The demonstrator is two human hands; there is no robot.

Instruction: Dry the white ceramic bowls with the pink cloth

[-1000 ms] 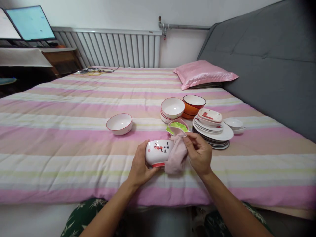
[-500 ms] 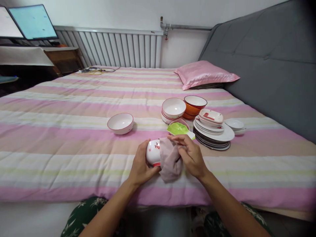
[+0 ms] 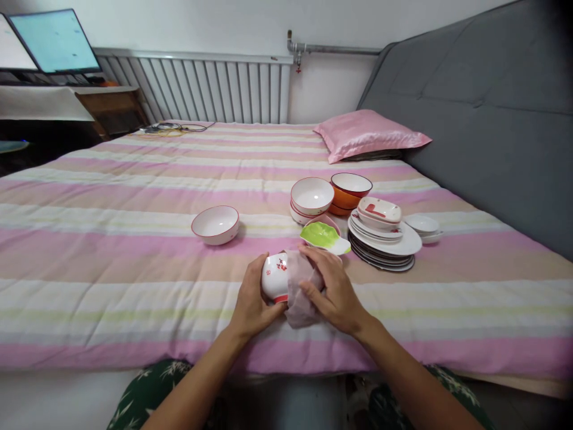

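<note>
Tilted on its side above the bed's front edge is a white bowl [image 3: 274, 278] with small red flowers and a red foot ring. My left hand [image 3: 251, 298] is wrapped round its left side, thumb near the foot. A pale pink cloth [image 3: 298, 298] covers the bowl's right part. My right hand [image 3: 335, 292] presses that cloth against the bowl with fingers curved over it. Just beyond my right hand lies a green leaf-shaped dish [image 3: 323, 235] with a pink dish partly hidden behind it. The bowl's inside is turned away from view.
A red-rimmed white bowl [image 3: 215, 225] stands alone to the left. Stacked white bowls [image 3: 312, 197], orange bowls [image 3: 350, 194], a pile of plates [image 3: 409, 242] and small white dishes [image 3: 423, 226] sit on the right. A pink pillow [image 3: 371, 134] lies farther back on the striped bedspread [image 3: 111, 239].
My right hand has closed in on the bowl, flattening the cloth against its side. My left hand keeps its hold, and the view has shifted slightly.
</note>
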